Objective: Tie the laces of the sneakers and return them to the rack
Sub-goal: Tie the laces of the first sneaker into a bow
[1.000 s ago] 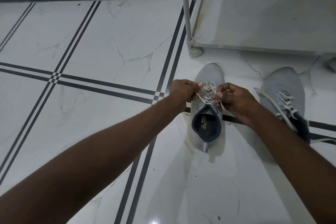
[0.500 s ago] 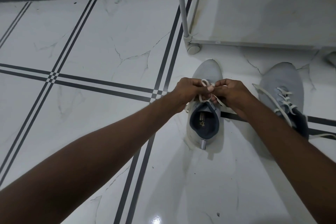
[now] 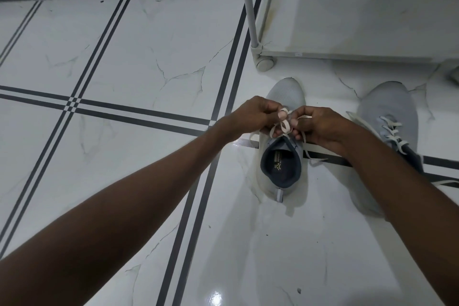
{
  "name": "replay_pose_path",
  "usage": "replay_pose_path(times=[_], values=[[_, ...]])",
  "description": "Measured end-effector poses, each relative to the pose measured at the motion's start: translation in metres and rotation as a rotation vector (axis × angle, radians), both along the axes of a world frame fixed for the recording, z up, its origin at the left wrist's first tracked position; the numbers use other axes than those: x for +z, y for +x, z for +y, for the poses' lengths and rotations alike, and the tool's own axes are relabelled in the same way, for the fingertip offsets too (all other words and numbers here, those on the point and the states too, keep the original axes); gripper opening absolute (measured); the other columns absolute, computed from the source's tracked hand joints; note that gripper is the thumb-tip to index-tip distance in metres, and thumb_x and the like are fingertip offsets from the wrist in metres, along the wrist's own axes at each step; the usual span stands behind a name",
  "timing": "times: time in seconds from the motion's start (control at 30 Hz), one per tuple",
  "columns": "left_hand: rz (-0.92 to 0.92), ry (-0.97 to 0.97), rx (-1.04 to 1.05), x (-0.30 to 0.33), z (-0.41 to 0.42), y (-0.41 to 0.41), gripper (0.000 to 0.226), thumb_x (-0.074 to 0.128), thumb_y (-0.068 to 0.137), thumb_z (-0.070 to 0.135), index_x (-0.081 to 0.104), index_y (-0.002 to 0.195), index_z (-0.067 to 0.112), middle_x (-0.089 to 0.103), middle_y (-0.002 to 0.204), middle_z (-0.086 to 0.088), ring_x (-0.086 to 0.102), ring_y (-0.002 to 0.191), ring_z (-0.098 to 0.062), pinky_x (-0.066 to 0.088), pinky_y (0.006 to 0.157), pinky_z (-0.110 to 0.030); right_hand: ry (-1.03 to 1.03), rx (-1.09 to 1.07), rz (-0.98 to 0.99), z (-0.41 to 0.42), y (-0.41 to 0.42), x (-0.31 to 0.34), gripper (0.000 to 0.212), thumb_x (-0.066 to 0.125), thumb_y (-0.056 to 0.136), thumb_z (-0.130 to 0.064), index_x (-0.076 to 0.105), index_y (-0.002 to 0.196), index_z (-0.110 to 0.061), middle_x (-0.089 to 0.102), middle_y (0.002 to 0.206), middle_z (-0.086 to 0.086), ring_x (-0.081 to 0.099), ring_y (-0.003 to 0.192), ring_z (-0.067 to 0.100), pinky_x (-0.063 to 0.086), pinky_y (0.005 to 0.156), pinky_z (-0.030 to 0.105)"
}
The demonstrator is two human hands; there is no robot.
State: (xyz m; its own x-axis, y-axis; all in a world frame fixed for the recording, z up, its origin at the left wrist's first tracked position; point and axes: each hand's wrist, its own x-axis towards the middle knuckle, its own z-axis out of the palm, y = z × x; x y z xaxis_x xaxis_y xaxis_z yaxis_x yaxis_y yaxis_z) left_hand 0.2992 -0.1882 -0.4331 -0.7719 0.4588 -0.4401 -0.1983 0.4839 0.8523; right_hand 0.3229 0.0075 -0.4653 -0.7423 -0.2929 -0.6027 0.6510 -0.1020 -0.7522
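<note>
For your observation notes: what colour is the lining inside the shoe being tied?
Dark navy lining, seen best in the head view.

The left hand (image 3: 250,117) and right hand (image 3: 320,126) meet over the near sneaker (image 3: 282,156) and cover its eyelets and most of the laces (image 3: 280,125); whether a knot is formed under the fingers cannot be told. The print on the insole is too small to read. The right forearm crosses the second sneaker (image 3: 390,117), hiding its heel and collar, and one of its loose lace ends runs out at the picture's right edge. The rack (image 3: 347,7) is cut off by the top and right edges, so only its bottom shelf, one post and one corner caster show. Both arms leave the picture at the bottom.
</note>
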Motion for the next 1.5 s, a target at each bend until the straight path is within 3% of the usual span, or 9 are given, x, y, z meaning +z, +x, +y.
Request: replay_pose_path(times=[0.1,0.2,0.37,0.63,0.73,0.9,1.1,1.3,1.5], values=[[0.406,-0.271,-0.216,0.005,0.001,-0.005,0.021,0.071,0.085,0.03,0.077,0.084,0.01,0.075,0.074,-0.003,0.068,0.062,-0.009,0.055,0.063,-0.023,0.018,0.046,0.0,0.0,-0.001,0.002,0.013,0.058,0.088,0.006,0.061,0.085,-0.006,0.061,0.068,0.01,0.057,0.056,0.016,0.053,0.055,0.024],[0.752,-0.435,-0.283,0.0,0.007,0.003,0.03,0.062,0.08,0.038,0.078,0.08,0.012,0.073,0.069,-0.004,0.064,0.058,-0.02,0.049,0.055,-0.034,0.045,0.058,-0.008,-0.003,-0.003,0.007,0.01,0.054,0.089,0.004,0.062,0.091,-0.003,0.064,0.069,0.013,0.058,0.057,0.019,0.052,0.056,0.027],[0.949,-0.527,-0.224,-0.013,0.013,0.017,0.02,0.059,0.086,0.025,0.075,0.088,0.013,0.067,0.076,-0.008,0.063,0.063,-0.027,0.043,0.052,-0.031,0.059,0.128,-0.004,-0.01,0.0,0.013,0.03,0.039,0.094,0.003,0.067,0.103,-0.005,0.069,0.076,0.014,0.055,0.055,0.018,0.048,0.053,0.026],[0.498,-0.206,0.126,-0.009,0.004,0.028,0.005,0.073,0.079,0.016,0.077,0.082,0.015,0.074,0.083,-0.002,0.067,0.078,-0.019,0.054,0.075,-0.041,0.338,0.04,0.12,-0.007,0.004,0.005,0.015,0.062,0.087,0.002,0.071,0.099,0.001,0.065,0.06,0.006,0.053,0.042,0.009,0.043,0.041,0.017],[0.35,-0.211,0.068,-0.006,-0.019,0.025,0.008,0.071,0.084,0.018,0.077,0.079,0.016,0.075,0.079,-0.001,0.068,0.08,-0.02,0.055,0.08,-0.042,0.587,0.008,0.22,0.002,0.005,0.001,0.005,0.07,0.084,-0.003,0.072,0.081,0.001,0.064,0.044,0.001,0.054,0.033,0.006,0.044,0.038,0.014],[0.259,-0.269,-0.079,-0.008,-0.045,0.032,0.019,0.063,0.092,0.016,0.074,0.076,0.013,0.075,0.083,-0.006,0.07,0.08,-0.023,0.057,0.079,-0.04,0.719,0.057,0.294,0.021,0.008,-0.009,0.014,0.071,0.083,0.001,0.069,0.069,-0.001,0.07,0.064,0.021,0.062,0.036,0.011,0.052,0.04,0.019],[0.297,-0.334,-0.097,-0.02,-0.057,0.038,0.016,0.068,0.089,0.015,0.074,0.074,0.018,0.07,0.081,0.009,0.065,0.077,0.003,0.045,0.074,-0.01,0.905,0.051,0.387,0.016,0.022,-0.016,0.017,0.075,0.076,-0.001,0.069,0.063,-0.011,0.054,0.034,-0.007,0.053,0.031,-0.001,0.038,0.037,0.007],[0.188,-0.307,0.002,-0.013,-0.046,0.04,0.012,0.074,0.084,0.027,0.077,0.083,0.015,0.076,0.076,0.001,0.072,0.07,-0.013,0.055,0.065,-0.022,1.163,0.309,0.593,0.016,0.027,-0.029,0.012,0.067,0.079,-0.005,0.072,0.075,-0.016,0.069,0.071,0.011,0.063,0.071,0.031,0.046,0.061,0.03],[0.21,-0.254,0.077,0.001,-0.031,0.049,0.011,0.077,0.08,0.008,0.068,0.085,0.005,0.074,0.071,-0.012,0.073,0.063,-0.023,0.062,0.062,-0.036,1.171,0.602,0.809,0.012,0.018,-0.02,0.016,0.059,0.084,-0.007,0.051,0.071,-0.011,0.06,0.078,0.015,0.048,0.066,0.031,0.029,0.059,0.032]])
